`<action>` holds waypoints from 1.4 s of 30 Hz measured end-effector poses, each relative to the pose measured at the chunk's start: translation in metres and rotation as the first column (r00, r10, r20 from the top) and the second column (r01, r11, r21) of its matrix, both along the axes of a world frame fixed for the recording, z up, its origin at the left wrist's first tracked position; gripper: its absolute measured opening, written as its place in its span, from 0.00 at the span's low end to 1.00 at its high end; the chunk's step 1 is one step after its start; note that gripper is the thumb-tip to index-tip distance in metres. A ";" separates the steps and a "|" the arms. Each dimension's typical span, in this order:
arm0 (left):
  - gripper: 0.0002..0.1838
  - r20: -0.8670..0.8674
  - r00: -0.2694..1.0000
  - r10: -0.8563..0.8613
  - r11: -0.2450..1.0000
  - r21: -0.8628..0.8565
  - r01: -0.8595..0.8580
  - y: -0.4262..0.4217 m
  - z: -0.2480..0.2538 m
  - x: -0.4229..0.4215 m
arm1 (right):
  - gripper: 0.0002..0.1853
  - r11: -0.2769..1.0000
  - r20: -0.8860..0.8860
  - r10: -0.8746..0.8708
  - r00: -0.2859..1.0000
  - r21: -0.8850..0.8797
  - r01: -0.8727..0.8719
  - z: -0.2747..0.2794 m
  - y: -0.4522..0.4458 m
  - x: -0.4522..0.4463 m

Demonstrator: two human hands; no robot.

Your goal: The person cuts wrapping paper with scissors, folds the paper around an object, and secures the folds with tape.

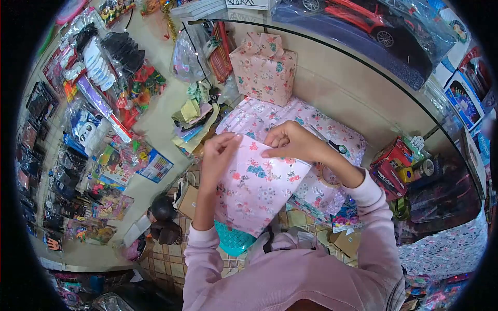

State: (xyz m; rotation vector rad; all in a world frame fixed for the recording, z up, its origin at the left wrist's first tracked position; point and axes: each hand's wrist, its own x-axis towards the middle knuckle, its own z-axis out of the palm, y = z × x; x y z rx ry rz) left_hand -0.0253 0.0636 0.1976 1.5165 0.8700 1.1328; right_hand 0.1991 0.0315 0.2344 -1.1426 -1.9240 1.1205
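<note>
Both my hands hold a pink floral paper (259,181) by its upper edge, and it hangs down toward my lap. My left hand (219,150) pinches the upper left corner. My right hand (290,142), with bent fingers, grips the top edge further right, its thumb lying on the printed face. Whether the paper is a single sheet or a folded bag I cannot tell. Beneath and behind it is a low surface covered in similar floral paper (249,111). Scissors with dark handles (337,146) lie there beyond my right wrist. A tape roll (329,177) is partly hidden near my right forearm.
At the back stands a floral-wrapped package (263,70) against the wall. Crumpled paper scraps (194,116) lie to the left, and a teal woven plastic item (232,239) is below the paper. A glass shelf edge (363,62) curves overhead. Red boxes (389,176) stand at right.
</note>
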 end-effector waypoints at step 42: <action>0.14 0.331 0.942 0.061 0.956 -0.291 0.040 0.040 -0.125 0.084 | 0.08 0.793 0.013 -0.403 0.915 0.504 0.342 -0.091 0.040 0.020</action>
